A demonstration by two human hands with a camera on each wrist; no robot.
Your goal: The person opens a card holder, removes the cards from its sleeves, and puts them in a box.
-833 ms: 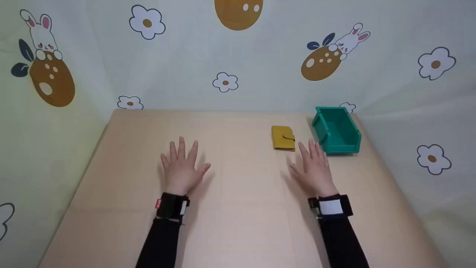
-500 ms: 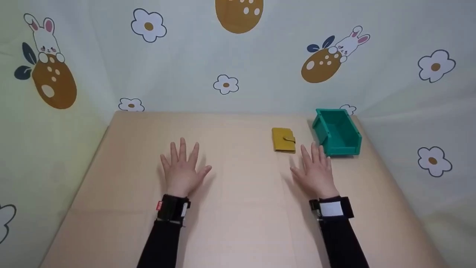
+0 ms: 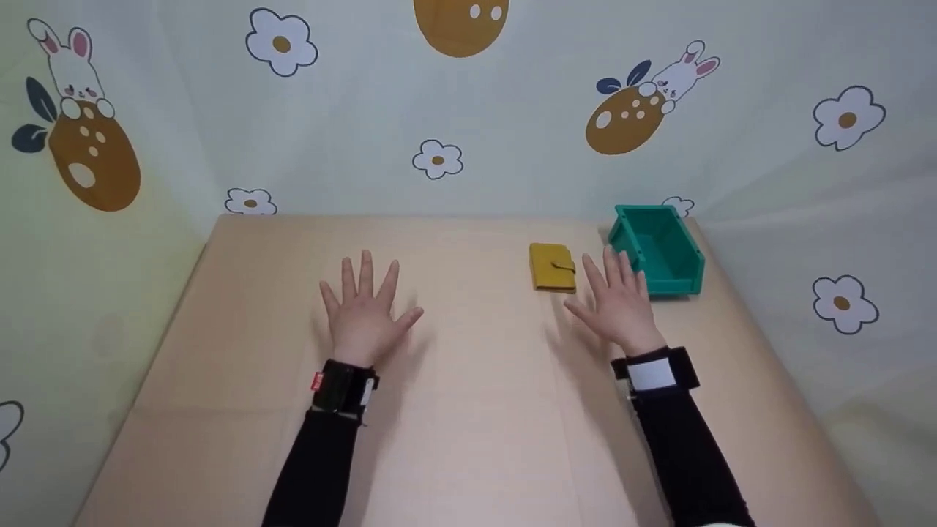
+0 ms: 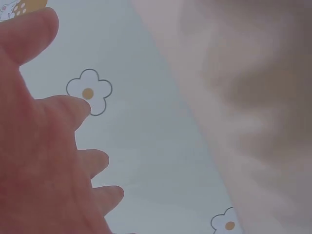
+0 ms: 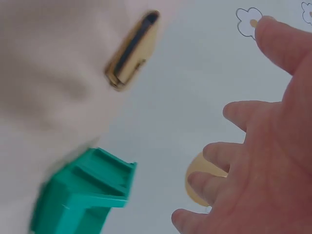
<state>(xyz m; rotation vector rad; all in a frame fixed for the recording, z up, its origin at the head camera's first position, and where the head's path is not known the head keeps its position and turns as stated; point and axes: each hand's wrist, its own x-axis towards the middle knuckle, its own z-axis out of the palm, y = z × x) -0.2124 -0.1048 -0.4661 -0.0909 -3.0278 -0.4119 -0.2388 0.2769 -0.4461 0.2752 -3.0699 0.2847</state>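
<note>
A small yellow wallet with a strap clasp lies flat toward the back right of the table. To its right stands a green open-fronted plastic bin. My right hand, fingers spread and holding nothing, is just in front of the two; its fingertips overlap the bin's left side in the head view. The right wrist view shows the wallet edge-on and the bin beyond the palm. On the left half, my left hand is spread palm down above the table, with nothing in it.
The light wood-toned table ends at the back against a pale curtain printed with flowers and rabbits. Curtain also closes off the left and right sides. Black bands with devices sit on both wrists.
Both hands have shifted a little forward and up, and their shadows on the table have spread. The wallet and bin stay in place; the head view has tilted slightly.
</note>
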